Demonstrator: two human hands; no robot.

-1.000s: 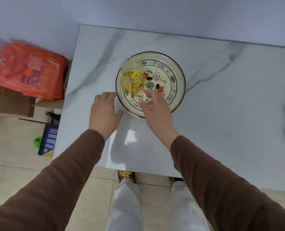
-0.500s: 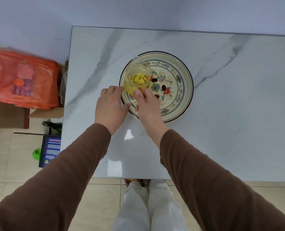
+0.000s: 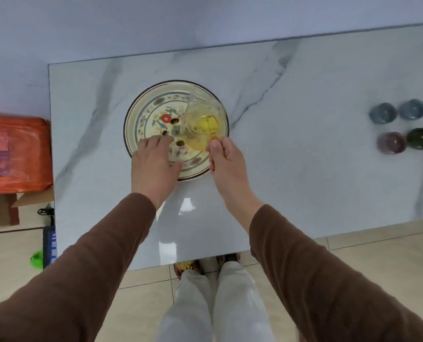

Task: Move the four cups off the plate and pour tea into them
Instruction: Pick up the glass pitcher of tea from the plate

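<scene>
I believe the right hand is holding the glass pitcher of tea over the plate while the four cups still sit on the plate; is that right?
Not quite. The head view shows the four cups already off the plate, grouped on the marble table far to the right. The rest holds: the right hand holds the glass pitcher of tea over the plate.

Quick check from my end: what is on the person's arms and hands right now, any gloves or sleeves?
Both arms wear long brown sleeves ending at the wrists. The left hand and right hand are bare: no gloves, and no rings or watch that I can make out.
</scene>
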